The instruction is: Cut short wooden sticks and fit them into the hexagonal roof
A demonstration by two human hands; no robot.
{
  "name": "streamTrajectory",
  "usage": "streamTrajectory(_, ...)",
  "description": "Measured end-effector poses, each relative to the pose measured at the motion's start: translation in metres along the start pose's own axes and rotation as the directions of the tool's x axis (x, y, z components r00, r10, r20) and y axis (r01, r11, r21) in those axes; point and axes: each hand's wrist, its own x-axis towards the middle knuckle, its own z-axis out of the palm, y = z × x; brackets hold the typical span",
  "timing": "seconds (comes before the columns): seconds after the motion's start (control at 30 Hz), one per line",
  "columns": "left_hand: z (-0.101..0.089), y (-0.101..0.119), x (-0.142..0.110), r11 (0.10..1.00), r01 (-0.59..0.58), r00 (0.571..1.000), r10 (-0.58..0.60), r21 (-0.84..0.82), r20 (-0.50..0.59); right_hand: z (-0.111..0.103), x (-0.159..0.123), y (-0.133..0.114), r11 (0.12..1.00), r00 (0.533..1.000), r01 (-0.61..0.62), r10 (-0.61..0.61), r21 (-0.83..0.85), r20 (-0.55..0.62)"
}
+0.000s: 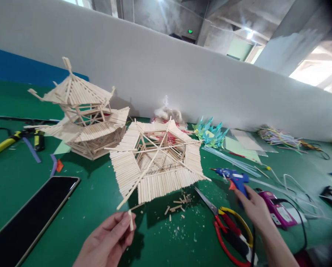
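Observation:
My left hand (110, 237) is closed in a pinch on a short wooden stick (131, 221), just below the front edge of a wooden stick model (163, 183). The model has an open, many-sided roof with sticks crossing over its middle. A second thin stick sticks out by the left fingertips. On the right, my right hand (251, 204) is wrapped around the handle of a blue glue gun (236, 178) with an orange trigger; its nozzle points left. Scissors (220, 218) with red and yellow handles lie between the model and that hand.
Behind on the left stands a taller stick pavilion (84, 122). A phone (32, 218) lies front left. Stick scraps (179, 205) litter the green table. Glue sticks (229, 159), a teal paper craft (210, 133), a purple power strip (278, 209) with a black cable lie to the right.

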Motion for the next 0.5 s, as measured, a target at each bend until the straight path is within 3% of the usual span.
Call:
streamTrajectory(0.13, -0.001, 0.002, -0.006, 1.0, -0.003, 1.0, 0.003, 0.005, 0.007, 0.019, 0.01, 0.003, 0.989, 0.997, 0.03, -0.019, -0.142, 0.079)
streamTrajectory(0.27, 0.006, 0.008, -0.017, 1.0, 0.01, 1.0, -0.01, -0.005, -0.016, 0.02, -0.001, -0.012, 0.974, 0.997, 0.074, -0.079, -0.212, -0.015)
streamTrajectory(0.33, 0.011, 0.01, -0.022, 1.0, 0.026, 1.0, -0.026, -0.016, 0.002, 0.016, -0.019, -0.035, 0.981, 0.991, 0.122, -0.13, -0.152, -0.043)
streamTrajectory(0.4, 0.018, 0.012, -0.024, 0.998, 0.042, 0.999, -0.041, -0.037, 0.034, 0.014, -0.042, -0.07, 0.959, 0.961, 0.278, -0.276, 0.054, -0.03)
streamTrajectory(0.43, 0.021, 0.013, -0.025, 0.998, 0.048, 0.998, -0.046, -0.048, 0.052, 0.015, -0.054, -0.09, 0.899, 0.903, 0.422, -0.428, 0.114, 0.036)
streamTrajectory(0.47, 0.024, 0.013, -0.026, 0.997, 0.052, 0.997, -0.049, -0.062, 0.06, 0.019, -0.065, -0.111, 0.801, 0.803, 0.561, -0.588, 0.208, 0.1)
streamTrajectory(0.5, 0.027, 0.014, -0.027, 0.996, 0.057, 0.997, -0.052, -0.071, 0.061, 0.024, -0.075, -0.13, 0.676, 0.664, 0.663, -0.729, 0.321, 0.166)
